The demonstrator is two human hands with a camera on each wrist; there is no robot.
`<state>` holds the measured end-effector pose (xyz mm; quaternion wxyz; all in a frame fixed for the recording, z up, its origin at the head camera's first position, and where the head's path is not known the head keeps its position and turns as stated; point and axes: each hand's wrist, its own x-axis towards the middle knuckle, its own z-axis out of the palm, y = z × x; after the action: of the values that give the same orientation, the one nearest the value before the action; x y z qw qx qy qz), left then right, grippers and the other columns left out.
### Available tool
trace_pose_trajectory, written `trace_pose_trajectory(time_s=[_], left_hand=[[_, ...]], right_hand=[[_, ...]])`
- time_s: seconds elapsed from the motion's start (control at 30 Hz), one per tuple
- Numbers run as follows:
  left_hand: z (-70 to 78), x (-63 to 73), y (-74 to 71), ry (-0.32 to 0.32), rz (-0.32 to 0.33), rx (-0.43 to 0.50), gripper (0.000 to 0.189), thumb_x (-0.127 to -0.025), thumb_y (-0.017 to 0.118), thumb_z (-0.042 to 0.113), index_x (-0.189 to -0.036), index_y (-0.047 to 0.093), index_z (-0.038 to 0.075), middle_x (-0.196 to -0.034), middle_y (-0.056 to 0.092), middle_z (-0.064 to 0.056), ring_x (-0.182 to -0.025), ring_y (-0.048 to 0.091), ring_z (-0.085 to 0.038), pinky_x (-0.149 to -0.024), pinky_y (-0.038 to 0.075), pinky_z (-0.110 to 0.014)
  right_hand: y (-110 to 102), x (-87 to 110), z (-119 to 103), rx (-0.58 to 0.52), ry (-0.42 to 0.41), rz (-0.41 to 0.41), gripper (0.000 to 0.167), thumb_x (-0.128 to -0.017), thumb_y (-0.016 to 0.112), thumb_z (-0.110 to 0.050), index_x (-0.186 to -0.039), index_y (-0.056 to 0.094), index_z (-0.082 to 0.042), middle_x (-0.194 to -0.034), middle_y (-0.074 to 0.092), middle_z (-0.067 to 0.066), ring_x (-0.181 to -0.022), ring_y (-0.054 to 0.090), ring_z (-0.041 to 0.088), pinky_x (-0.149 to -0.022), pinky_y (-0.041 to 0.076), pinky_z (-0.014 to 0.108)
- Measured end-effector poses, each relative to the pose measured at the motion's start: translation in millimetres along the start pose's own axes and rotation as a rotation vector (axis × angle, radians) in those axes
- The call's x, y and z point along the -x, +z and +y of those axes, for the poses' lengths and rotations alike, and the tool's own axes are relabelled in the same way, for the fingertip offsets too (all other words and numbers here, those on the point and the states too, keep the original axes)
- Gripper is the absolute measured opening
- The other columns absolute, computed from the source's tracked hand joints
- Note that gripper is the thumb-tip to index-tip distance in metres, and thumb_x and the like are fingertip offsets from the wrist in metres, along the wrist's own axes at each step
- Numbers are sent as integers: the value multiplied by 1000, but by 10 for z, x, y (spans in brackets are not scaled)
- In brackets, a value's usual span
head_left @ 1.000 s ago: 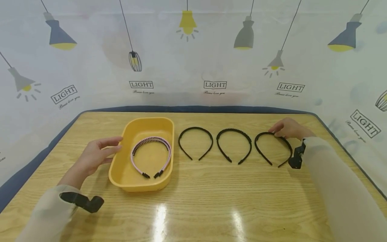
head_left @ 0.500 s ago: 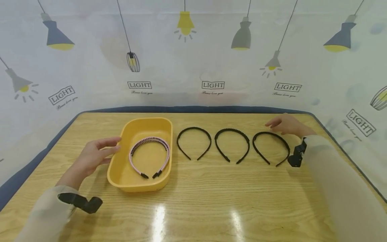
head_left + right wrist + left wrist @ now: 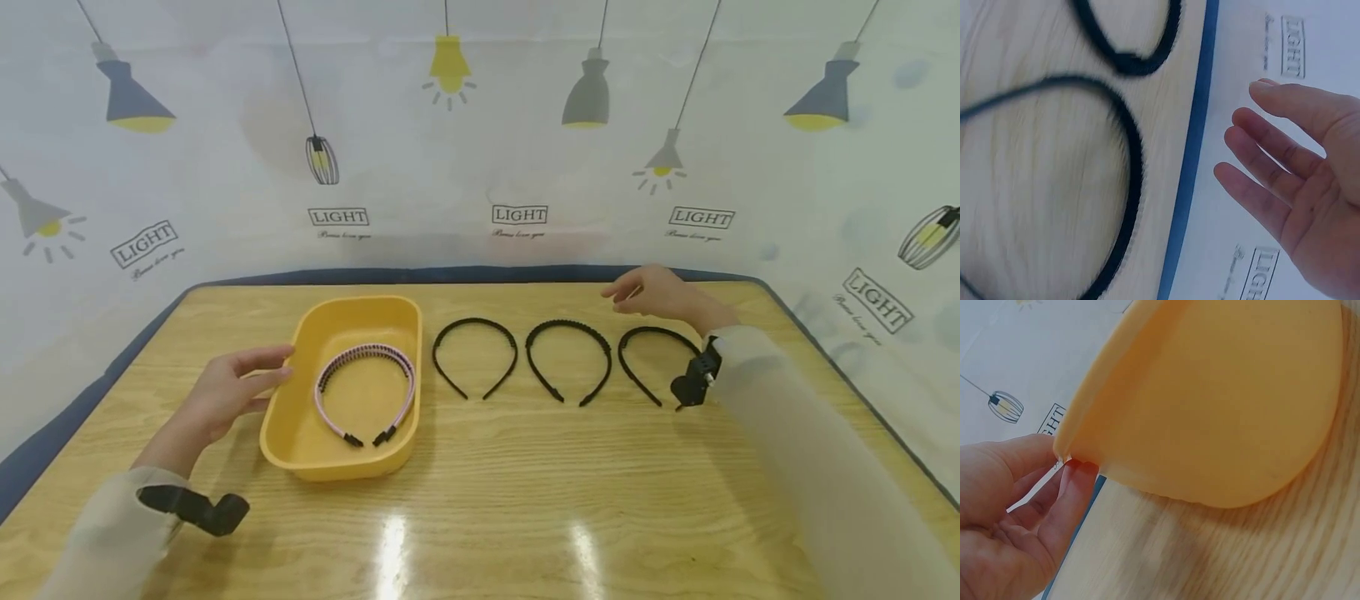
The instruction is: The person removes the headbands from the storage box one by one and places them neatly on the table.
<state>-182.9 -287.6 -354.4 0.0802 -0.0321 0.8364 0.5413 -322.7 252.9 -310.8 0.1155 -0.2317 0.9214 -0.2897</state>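
My left hand [image 3: 225, 387] is at the left side of a yellow plastic basket [image 3: 281, 429], its fingertips touching the outer wall near the rim. Two headbands, one of them a pink headband [image 3: 408, 404], lie together inside the basket; how they overlap is hard to tell. To the right, three black headbands lie in a row: a left headband [image 3: 474, 321], a toothed middle headband [image 3: 567, 323] and a right headband [image 3: 637, 379]. My right hand [image 3: 660, 293] hovers behind the row with parted fingers, holding nothing. Its wrist camera hides part of the right headband.
The wooden table [image 3: 487, 500] reaches a dark blue back edge [image 3: 465, 273]. A white sheet [image 3: 405, 167] printed with lamps hangs behind and at both sides. Two bright reflections lie on the tabletop's near part.
My right hand has let go of the right black headband, lifted away and moved left behind the row. My left hand stays at the basket. The whole view has shifted slightly.
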Motion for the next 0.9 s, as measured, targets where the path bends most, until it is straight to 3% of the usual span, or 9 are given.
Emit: trace_pose_trajectory(time_s=[0.23,0.43,0.6,0.9], left_hand=[[-15,18,13,-12,-3,-9,62,-91,59,30,-140,35,0,-137,34,-25,-119,41,-29,-81,52,-33],[-23,29,10,8,-5,-4,63,-90,59,31,-139,36,-1,-136,35,-24,-107,48,-10,-81,52,-33],[-17,21,18,5,-6,-10,62,-90,59,30,-139,36,0,-136,35,-24,-109,48,-13,-81,52,-33],[-3,20,24,9,3,-9,62,-90,59,31,-139,36,-1,-136,35,-25,-99,49,-1,-81,52,-33]], right_hand=[[175,-223,-345,-22,-65,-23,30,-89,60,-10,-117,61,0,-108,61,19,-99,57,33,-81,51,43],[362,-418,-628,-51,-130,-53,30,-89,61,-11,-117,62,-2,-110,61,16,-101,56,30,-83,51,40],[510,-528,-881,-80,-167,-79,29,-88,62,-12,-117,62,-4,-110,61,14,-100,57,28,-82,51,38],[758,-732,-1279,-103,-265,-125,28,-89,60,-8,-117,62,-4,-108,62,12,-98,58,23,-80,52,30]])
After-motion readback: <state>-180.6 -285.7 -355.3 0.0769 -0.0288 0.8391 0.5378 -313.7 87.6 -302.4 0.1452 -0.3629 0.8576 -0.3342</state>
